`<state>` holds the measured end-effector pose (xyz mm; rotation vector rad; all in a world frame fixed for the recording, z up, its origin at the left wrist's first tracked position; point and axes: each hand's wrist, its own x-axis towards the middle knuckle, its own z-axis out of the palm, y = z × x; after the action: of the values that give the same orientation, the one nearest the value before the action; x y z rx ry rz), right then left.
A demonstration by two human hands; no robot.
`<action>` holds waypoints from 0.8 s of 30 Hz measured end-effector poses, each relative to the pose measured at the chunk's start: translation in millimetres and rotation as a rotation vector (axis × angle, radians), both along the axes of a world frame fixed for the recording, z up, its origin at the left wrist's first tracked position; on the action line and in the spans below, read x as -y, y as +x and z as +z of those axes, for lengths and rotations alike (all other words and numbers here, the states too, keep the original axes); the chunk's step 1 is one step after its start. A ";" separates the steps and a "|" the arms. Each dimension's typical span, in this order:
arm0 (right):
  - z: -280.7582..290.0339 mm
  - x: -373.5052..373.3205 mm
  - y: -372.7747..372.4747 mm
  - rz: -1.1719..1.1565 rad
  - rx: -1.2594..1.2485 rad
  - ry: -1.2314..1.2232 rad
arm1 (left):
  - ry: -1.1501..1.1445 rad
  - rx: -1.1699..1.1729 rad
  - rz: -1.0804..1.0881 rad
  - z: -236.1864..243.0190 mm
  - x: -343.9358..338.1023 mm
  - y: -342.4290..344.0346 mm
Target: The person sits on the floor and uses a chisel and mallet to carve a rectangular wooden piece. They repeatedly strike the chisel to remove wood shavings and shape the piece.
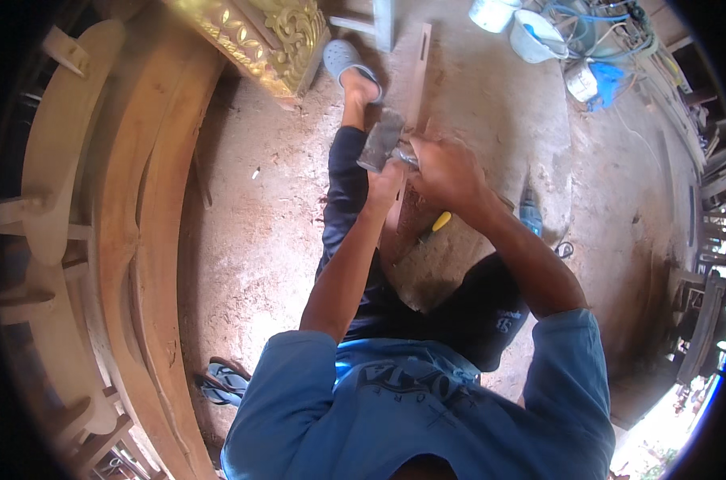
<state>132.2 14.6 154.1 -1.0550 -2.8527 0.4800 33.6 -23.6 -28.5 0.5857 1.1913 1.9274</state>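
Observation:
My right hand (447, 166) is closed round the handle of a hammer. The blocky grey hammer head (381, 142) is just above my left hand (385, 182). My left hand is closed over a narrow wooden bar (419, 76), and the hammer covers most of its fingers, so I cannot make out what they grip. A long slot shows near the bar's far end, and part of another opening appears beside my left wrist. Close to my right forearm, a yellow-handled tool (439, 222) lies low between my legs, its dark tip pointing toward me.
Long wooden planks (159, 240) line the left side. A gold carved panel (275, 40) stands at the far left, near my shoe (352, 68). Buckets (533, 38) and hoses are at the far right. A blue bottle (531, 214) stands past my right forearm; flip-flops (224, 382) lie near left.

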 end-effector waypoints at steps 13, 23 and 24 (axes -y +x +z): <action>-4.5 1.3 19.9 -0.239 -0.005 -0.159 | -0.215 -0.287 -0.018 4.0 -1.5 16.5; 115.9 6.9 35.4 -0.153 -0.857 -0.242 | 0.002 -0.105 -0.149 44.0 5.7 1.8; 126.7 7.2 34.3 -0.137 -0.952 -0.188 | 0.028 -0.140 -0.139 44.3 6.1 3.4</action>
<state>166.6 7.4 280.7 -0.7351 -1.9109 0.9372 37.0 -29.8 15.8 0.8084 1.1790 1.8117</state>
